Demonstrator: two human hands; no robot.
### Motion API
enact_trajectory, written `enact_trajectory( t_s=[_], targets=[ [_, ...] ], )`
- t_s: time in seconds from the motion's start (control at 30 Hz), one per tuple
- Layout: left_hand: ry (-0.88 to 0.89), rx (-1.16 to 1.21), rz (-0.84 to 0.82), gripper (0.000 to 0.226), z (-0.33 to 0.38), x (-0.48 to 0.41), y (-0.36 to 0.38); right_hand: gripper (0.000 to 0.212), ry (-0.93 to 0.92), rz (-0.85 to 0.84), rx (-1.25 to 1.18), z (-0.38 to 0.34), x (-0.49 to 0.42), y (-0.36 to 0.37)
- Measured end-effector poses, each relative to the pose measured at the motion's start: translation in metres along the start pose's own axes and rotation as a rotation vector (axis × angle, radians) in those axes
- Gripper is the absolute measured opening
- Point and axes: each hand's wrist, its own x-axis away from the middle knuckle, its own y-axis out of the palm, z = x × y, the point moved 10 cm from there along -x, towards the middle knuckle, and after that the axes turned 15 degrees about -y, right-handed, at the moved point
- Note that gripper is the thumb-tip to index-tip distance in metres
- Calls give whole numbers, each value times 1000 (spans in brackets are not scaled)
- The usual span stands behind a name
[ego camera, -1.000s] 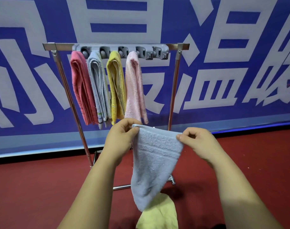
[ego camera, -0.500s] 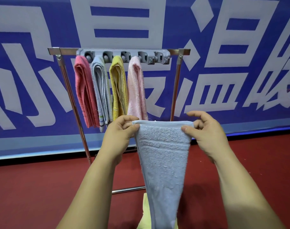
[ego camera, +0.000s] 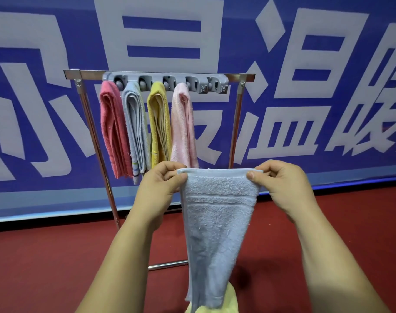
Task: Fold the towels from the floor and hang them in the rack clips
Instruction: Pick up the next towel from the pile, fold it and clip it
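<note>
light blue towel (ego camera: 217,222) hangs between the left hand (ego camera: 160,188) and right hand (ego camera: 282,184), each pinching a top corner; blue banner (ego camera: 237,41) behind shows white "温".

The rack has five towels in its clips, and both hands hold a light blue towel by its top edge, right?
Head view: the rack holds four towels, not five: coral, grey, yellow, pale pink. The left hand and right hand do hold the light blue towel by its top edge.

Behind the rack (ego camera: 90,75) you face a blue banner (ego camera: 237,30) with huge white Chinese characters. Right of the rack you can read 温; the others are cropped or covered.
</note>
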Motion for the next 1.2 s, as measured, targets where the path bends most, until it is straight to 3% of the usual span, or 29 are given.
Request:
enact_trajectory(
  t_s=[0.1,0.37,0.53,0.67,0.8,1.0,1.2],
  targets=[
    [7,1,6,14,5,4,0,21,-20,20,29,-8,1,-4],
    [57,-3,26,15,24,9,-6,13,-35,-2,-129,-26,-2,-2],
    [37,106,-150,16,32,15,0,6,211,-28,-747,-18,7,17],
    [-41,-118,46,12,15,1,0,26,248,71,-342,19,2,16],
    [-28,-123,187,10,10,2,-3,22,231,177,-305,24,5,19],
    [-50,-115,206,7,-8,4,6,13,210,285,-115,33,14,7],
    [-44,-174,249,3,-20,3,11,7,253,288,-134,43,22,11]
  ],
)
